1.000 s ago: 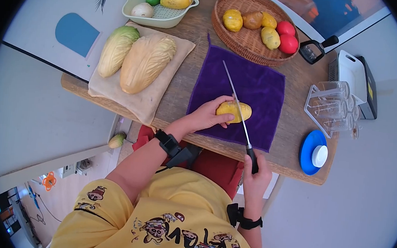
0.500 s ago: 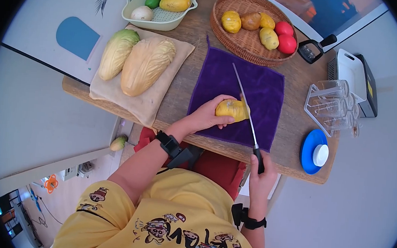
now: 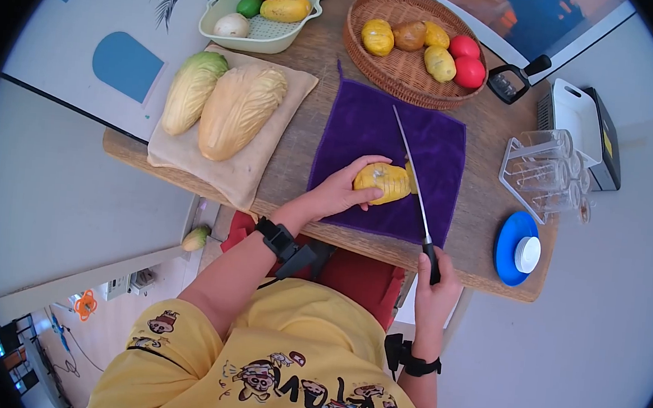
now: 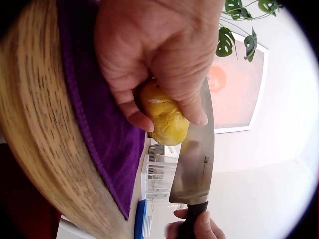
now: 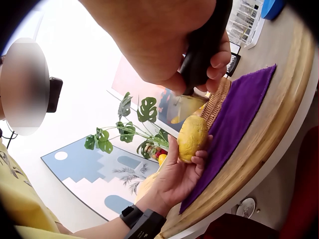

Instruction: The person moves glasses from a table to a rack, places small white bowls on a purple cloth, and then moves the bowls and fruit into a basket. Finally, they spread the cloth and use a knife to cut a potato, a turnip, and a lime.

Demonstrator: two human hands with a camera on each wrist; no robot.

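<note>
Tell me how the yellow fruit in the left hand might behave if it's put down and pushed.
The yellow fruit would likely roll or rock, being rounded. Its wrinkled skin suggests it may not be very slippery. On the purple cloth, it might drag a little or ruck the fabric, which looks thin and soft.

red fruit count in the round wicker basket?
2. Both are at the right end of the wicker basket in the head view: one red fruit in front, the other red fruit just behind it. No sign of hidden ones.
</note>
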